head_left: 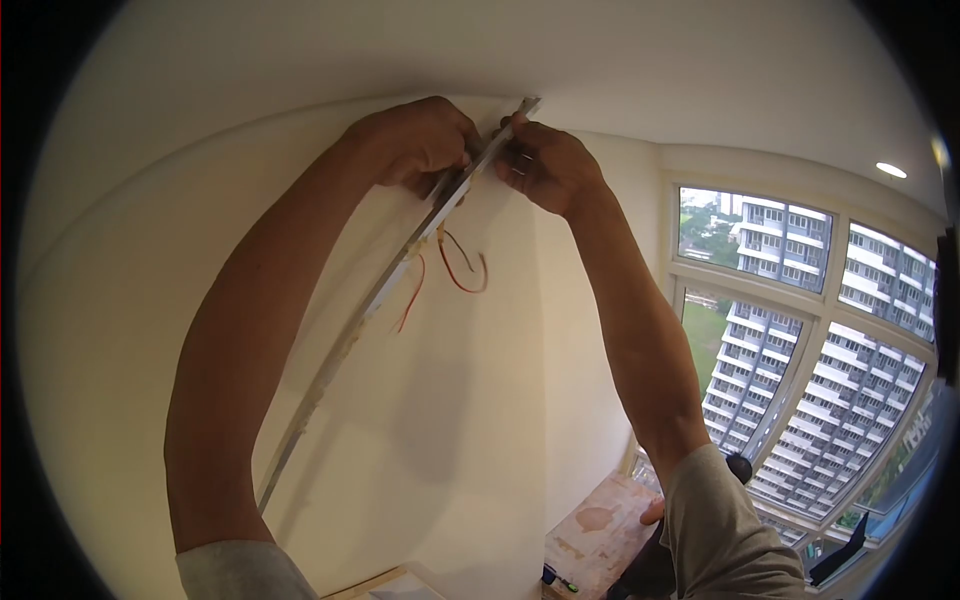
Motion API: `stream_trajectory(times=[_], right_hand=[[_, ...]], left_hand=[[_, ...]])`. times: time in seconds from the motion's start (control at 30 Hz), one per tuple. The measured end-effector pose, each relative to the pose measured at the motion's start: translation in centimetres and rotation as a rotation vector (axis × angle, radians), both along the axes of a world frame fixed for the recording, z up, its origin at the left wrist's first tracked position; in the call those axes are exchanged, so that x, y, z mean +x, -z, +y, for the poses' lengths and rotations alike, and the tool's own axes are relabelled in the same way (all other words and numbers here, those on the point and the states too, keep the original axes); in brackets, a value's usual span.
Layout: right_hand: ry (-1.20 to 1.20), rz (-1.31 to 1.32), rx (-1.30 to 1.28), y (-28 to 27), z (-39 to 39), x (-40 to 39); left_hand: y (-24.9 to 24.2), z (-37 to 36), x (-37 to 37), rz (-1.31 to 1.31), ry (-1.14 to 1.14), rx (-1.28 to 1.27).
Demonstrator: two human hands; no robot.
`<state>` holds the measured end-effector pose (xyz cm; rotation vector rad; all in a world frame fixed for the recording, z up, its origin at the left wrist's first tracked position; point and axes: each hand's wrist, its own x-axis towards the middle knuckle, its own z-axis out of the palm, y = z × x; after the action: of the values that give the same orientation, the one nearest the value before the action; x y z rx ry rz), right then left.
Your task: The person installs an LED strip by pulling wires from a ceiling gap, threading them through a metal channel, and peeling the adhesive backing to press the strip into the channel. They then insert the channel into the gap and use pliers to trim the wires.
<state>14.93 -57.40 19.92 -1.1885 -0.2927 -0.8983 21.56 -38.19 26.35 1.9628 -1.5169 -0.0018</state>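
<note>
Both my arms reach up to where the wall meets the ceiling. A long thin metal light batten runs diagonally from the upper middle down to the lower left. My left hand grips its upper part from the left. From the right, my right hand pinches the batten near its top end with the fingers closed on it. Red wires hang loose in loops from the batten just below my hands.
The cream wall fills the middle. A large bay window at the right shows apartment blocks outside. A ceiling downlight glows at the upper right. Below, another person's head and a stained board are visible.
</note>
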Motion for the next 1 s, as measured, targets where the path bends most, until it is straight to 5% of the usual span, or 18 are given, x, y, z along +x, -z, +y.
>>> stream_trajectory(times=[0.5, 0.67, 1.0], right_hand=[[-0.223, -0.259, 0.122, 1.2, 0.4, 2.0], [-0.297, -0.312, 0.072, 1.6, -0.4, 2.6], [-0.316, -0.309, 0.048, 1.6, -0.8, 2.6]], left_hand=[[2.0, 5.8, 1.2, -0.056, -0.079, 0.264], [3.3, 5.5, 2.9, 0.382, 0.162, 0.266], [3.9, 5.3, 1.3, 0.381, 0.050, 0.137]])
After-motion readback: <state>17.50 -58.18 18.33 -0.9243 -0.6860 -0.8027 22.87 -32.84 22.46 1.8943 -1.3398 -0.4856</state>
